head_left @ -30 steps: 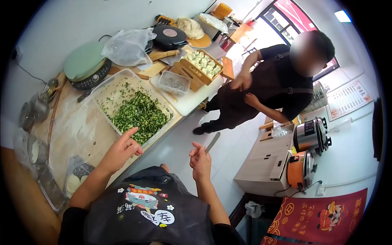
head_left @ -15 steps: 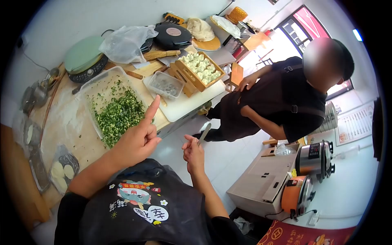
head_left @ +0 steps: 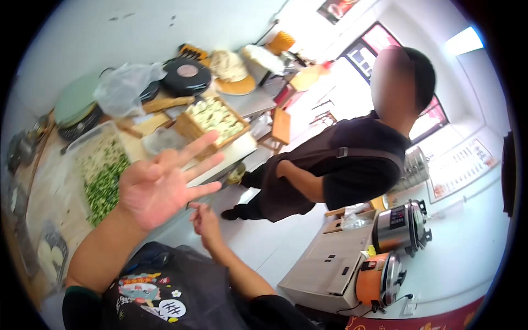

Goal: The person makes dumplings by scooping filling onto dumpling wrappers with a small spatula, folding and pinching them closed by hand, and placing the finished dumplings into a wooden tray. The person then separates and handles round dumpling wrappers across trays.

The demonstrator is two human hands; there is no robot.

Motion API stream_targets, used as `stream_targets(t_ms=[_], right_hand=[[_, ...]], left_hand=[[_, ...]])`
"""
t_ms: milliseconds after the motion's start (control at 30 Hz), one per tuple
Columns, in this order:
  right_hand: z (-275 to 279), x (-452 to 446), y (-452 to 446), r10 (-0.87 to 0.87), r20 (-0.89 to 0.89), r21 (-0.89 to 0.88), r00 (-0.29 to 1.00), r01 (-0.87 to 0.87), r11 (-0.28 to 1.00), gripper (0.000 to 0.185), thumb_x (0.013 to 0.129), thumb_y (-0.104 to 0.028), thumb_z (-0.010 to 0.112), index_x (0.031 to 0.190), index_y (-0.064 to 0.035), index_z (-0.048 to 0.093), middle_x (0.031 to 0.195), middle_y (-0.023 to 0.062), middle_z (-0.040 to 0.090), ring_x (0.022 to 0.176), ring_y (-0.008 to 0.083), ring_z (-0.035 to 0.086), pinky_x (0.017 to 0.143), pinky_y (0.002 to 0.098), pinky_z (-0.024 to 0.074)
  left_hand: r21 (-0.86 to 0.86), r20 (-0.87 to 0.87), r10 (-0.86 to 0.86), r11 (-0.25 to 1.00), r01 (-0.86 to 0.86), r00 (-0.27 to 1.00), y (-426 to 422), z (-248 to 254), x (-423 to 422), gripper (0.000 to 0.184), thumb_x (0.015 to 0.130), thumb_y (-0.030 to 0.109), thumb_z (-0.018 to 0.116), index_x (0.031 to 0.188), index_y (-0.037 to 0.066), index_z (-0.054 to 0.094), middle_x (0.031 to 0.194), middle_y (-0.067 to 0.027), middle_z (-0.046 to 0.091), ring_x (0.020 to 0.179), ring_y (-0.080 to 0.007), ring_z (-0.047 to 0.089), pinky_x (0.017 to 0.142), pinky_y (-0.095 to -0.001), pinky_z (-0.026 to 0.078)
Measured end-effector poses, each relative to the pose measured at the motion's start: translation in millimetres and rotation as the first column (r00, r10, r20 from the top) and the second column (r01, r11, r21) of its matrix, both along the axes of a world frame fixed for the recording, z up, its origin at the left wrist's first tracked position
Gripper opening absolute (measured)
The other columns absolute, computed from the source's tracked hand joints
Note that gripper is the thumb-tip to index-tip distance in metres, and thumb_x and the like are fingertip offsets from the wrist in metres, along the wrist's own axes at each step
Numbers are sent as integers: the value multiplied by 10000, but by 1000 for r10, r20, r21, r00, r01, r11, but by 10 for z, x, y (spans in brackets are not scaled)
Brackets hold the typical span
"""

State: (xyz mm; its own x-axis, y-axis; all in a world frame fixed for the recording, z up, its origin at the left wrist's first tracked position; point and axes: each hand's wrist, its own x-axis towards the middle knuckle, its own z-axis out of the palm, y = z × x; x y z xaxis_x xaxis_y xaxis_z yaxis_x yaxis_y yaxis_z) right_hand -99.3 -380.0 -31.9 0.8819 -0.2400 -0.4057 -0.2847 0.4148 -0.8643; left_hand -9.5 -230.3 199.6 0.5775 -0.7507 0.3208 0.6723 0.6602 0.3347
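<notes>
One left hand [head_left: 165,187], partly spread; one right hand [head_left: 207,224], loosely curled, grip unclear. Chopped greens [head_left: 105,187] in clear plastic tub [head_left: 112,137], at left on tabletop [head_left: 49,173]: possible spill if bumped by careless gesturing.

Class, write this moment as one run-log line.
left hand: raised, three fingers extended | right hand: lower, grip unclear | chopped greens: in tub | co-worker: standing nearby
</notes>
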Motion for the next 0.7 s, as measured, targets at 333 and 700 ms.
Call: stream_targets(t_ms=[333,700], right_hand=[[-40,112,-306,46,34,-209,998,-38,977,429,1072,-353,369,1193,-5,589,776,17,560,474,67,361,405,245,272],[385,487,95,445,85,-836,891,-179,519,200,1009,-99,468,1166,14,518,1022,168,601,892,279,611,827,387,480]], left_hand=[[33,119,29,999,-33,992,-108,146,51,202,802,207,683,677,118,552,1618,-200,195,1496,-407,156,1153,-636,208],[103,989,-49,-440,-892,139,1857,-1356,-35,219,940,82,579,1143,21,632,1169,-123,642,1115,-234,611,963,-353,465]])
